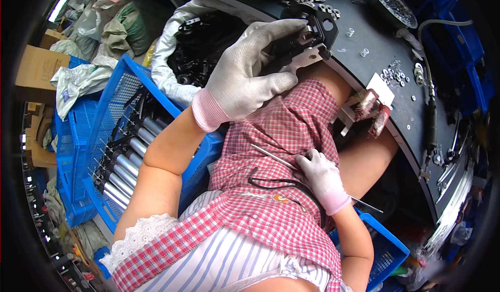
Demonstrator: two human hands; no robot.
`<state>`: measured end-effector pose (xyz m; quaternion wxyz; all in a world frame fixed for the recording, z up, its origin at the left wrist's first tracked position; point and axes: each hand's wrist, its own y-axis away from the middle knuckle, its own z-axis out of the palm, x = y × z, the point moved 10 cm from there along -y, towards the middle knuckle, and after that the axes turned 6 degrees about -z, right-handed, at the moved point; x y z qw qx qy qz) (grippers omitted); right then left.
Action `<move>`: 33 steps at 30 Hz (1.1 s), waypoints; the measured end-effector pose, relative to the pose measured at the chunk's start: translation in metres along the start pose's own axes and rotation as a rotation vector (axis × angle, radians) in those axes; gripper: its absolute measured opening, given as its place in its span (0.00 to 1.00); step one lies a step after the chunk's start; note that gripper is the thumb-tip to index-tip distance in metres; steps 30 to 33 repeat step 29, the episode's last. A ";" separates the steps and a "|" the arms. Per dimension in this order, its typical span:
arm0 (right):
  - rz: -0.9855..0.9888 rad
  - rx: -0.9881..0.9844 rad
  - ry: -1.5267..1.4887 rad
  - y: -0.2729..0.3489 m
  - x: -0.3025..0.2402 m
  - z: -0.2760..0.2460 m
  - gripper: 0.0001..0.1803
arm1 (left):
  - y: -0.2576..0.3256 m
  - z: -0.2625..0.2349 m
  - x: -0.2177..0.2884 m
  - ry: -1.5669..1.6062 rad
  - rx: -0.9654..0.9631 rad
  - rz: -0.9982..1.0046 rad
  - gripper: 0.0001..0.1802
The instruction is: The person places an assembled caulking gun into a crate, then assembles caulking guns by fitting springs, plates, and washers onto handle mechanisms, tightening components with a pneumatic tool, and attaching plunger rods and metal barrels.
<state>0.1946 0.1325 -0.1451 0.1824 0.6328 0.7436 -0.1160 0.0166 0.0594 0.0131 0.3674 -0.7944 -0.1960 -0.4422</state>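
Note:
In my gloved left hand (240, 72) is a black metal bracket assembly (327, 27) with a silver plate (307, 57) on its near side. The fingers wrap over its top, and the thumb stretches along below it; it sits at the table's edge. Low over my lap, my gloved right hand (322, 177) is closed around a thin metal rod (272, 157). The rod sticks out on both sides of the fist and lies slanted across the checked apron (281, 120). A black cord (276, 181) rests on the apron beside it.
Small washers and nuts (396, 74) lie on the dark table (359, 65), with a metal bowl (393, 4) behind. A wrapped clamp (366, 104) juts from the table edge. At left stand a blue crate (127, 65) of silver tubes (125, 169) and a white sack (161, 60) of black parts.

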 end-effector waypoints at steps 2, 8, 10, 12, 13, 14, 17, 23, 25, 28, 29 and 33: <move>0.031 -0.043 0.011 0.005 0.006 0.004 0.10 | 0.009 0.009 -0.020 0.666 -0.131 -0.391 0.35; 0.162 0.157 -0.293 0.019 0.035 -0.021 0.19 | 0.038 0.013 -0.025 1.059 -0.202 -0.464 0.38; 0.208 0.299 -0.368 0.029 0.043 -0.038 0.20 | 0.043 0.018 -0.030 1.070 -0.206 -0.498 0.38; 0.235 0.445 -0.428 0.041 0.052 -0.060 0.16 | 0.048 0.023 -0.033 1.099 -0.221 -0.528 0.38; 0.213 0.508 -0.431 0.046 0.052 -0.075 0.15 | 0.051 0.028 -0.033 1.090 -0.250 -0.568 0.38; 0.265 0.529 -0.480 0.052 0.052 -0.086 0.14 | 0.053 0.035 -0.033 1.081 -0.295 -0.607 0.37; 0.282 0.604 -0.452 0.056 0.044 -0.118 0.18 | 0.058 0.051 -0.024 1.257 -0.377 -0.638 0.38; 0.261 0.718 -0.285 0.076 0.034 -0.143 0.13 | 0.078 0.071 -0.013 1.455 -0.510 -0.733 0.41; 0.263 0.707 -0.253 0.081 0.035 -0.142 0.12 | 0.082 0.078 -0.008 1.503 -0.531 -0.723 0.44; 0.242 0.689 -0.214 0.084 0.033 -0.140 0.11 | 0.097 0.089 -0.017 1.451 -0.563 -0.820 0.47; 0.219 0.686 -0.208 0.085 0.030 -0.140 0.11 | 0.099 0.093 -0.020 1.461 -0.625 -0.830 0.48; 0.219 0.686 -0.208 0.085 0.030 -0.140 0.11 | 0.099 0.093 -0.020 1.461 -0.625 -0.830 0.48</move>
